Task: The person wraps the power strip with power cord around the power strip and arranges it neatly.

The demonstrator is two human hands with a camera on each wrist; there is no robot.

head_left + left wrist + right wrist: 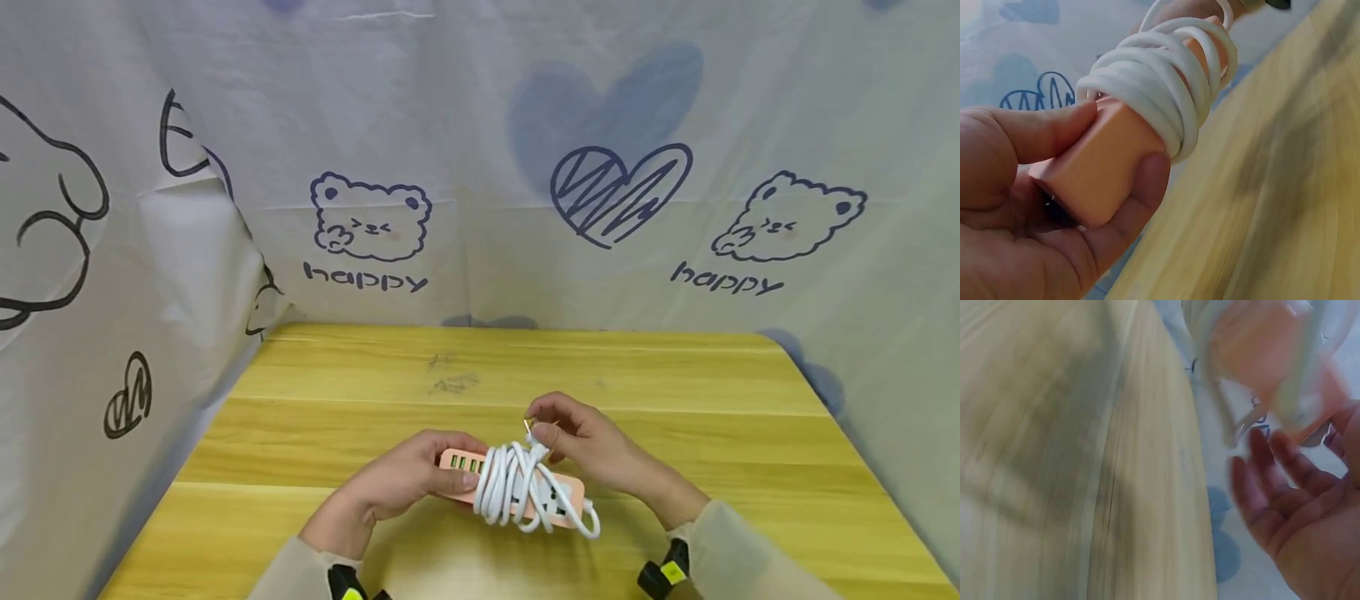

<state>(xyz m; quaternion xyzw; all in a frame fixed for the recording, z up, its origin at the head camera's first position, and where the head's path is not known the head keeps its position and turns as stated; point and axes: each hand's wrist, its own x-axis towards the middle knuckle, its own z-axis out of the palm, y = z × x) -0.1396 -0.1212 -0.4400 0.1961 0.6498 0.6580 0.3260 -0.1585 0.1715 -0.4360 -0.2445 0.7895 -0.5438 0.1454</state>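
A peach-coloured power strip (459,461) with USB ports and white sockets is held above the table, a white cord (495,487) wound round its middle in several turns. My left hand (405,473) grips the port end, thumb on the top face and fingers beneath, as the left wrist view shows on the strip's end (1110,162). At the cord's free end, my right hand (600,442) pinches the white plug (537,451) between thumb and forefinger, its metal prongs showing. In the right wrist view, the strip (1260,344) is blurred above the curled fingers.
Below the hands lies a yellow wood-grain table (337,375) with faint dark marks near its far side. A white cloth (480,167) printed with bears and hearts hangs behind it and on both sides.
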